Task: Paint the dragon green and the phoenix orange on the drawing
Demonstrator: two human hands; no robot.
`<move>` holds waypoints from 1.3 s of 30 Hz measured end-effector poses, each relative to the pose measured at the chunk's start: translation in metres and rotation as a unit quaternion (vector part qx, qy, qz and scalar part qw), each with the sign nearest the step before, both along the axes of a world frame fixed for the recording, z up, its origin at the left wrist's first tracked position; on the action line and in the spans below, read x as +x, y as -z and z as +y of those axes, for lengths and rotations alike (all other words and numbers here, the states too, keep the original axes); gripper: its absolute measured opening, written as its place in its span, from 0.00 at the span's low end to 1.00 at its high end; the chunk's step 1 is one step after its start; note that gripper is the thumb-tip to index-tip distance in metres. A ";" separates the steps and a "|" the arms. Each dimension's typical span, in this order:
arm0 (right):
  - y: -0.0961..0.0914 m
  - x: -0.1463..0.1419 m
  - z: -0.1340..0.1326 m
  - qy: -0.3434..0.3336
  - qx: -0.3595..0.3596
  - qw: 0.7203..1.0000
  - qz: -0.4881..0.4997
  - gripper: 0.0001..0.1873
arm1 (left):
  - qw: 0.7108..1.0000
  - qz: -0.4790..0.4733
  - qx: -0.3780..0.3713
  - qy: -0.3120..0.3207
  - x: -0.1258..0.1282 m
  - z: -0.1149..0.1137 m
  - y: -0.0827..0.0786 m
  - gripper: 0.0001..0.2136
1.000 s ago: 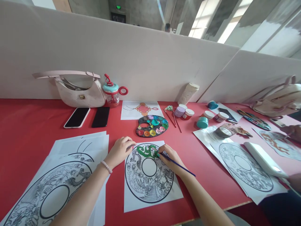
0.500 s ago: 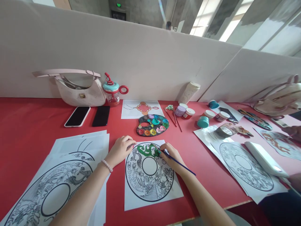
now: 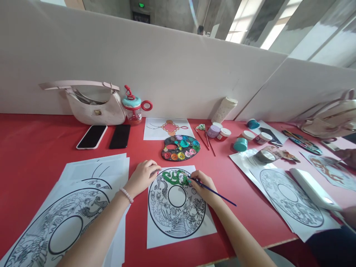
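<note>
On the red table before me lies a line drawing (image 3: 178,218) of a dragon and phoenix in a ring, its dragon partly painted green at the top. My right hand (image 3: 204,185) pinches a thin blue paintbrush (image 3: 219,194), its tip down on the dragon and partly hidden by the fingers. At the sheet's upper left corner rests my left hand (image 3: 143,176), fingers loosely bent and thumb apart, holding nothing. Just beyond the sheet sits a palette (image 3: 180,148) with wells of many colours.
Loose printed sheets (image 3: 66,207) lie left, beyond them two phones (image 3: 91,137), a white handbag (image 3: 97,111) and a cup (image 3: 133,109). Several paint jars (image 3: 240,144) and brushes (image 3: 204,139) lie back right. Another person's hand (image 3: 346,155) is at far right.
The paintbrush's handle end has swung slightly to the right as my right hand shifts a little. My left hand stays in place.
</note>
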State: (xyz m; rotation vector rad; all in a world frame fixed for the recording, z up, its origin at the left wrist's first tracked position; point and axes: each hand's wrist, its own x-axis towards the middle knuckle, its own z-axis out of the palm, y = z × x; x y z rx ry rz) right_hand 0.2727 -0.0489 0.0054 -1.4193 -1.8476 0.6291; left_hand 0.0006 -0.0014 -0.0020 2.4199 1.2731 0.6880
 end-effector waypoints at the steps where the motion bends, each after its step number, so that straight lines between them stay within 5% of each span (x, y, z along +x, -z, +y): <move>1: -0.002 -0.001 -0.001 -0.008 -0.004 1.000 0.006 0.05 | 1.000 0.002 0.000 0.001 0.000 0.000 -0.001 0.09; 6: -0.008 -0.003 -0.005 -0.062 -0.012 0.997 0.037 0.05 | 1.000 0.017 0.004 0.002 0.004 -0.005 -0.007 0.08; 11: -0.005 -0.005 -0.007 -0.021 -0.063 0.991 0.118 0.01 | 0.999 0.033 0.005 0.005 0.009 -0.011 -0.010 0.09; 17: -0.001 -0.008 -0.010 -0.020 -0.043 0.986 0.159 0.17 | 0.998 0.054 -0.003 0.045 0.010 -0.013 -0.014 0.10; 39: 0.004 -0.007 -0.012 -0.051 -0.034 0.996 0.066 0.15 | 0.996 0.060 -0.024 0.058 0.012 -0.012 -0.016 0.09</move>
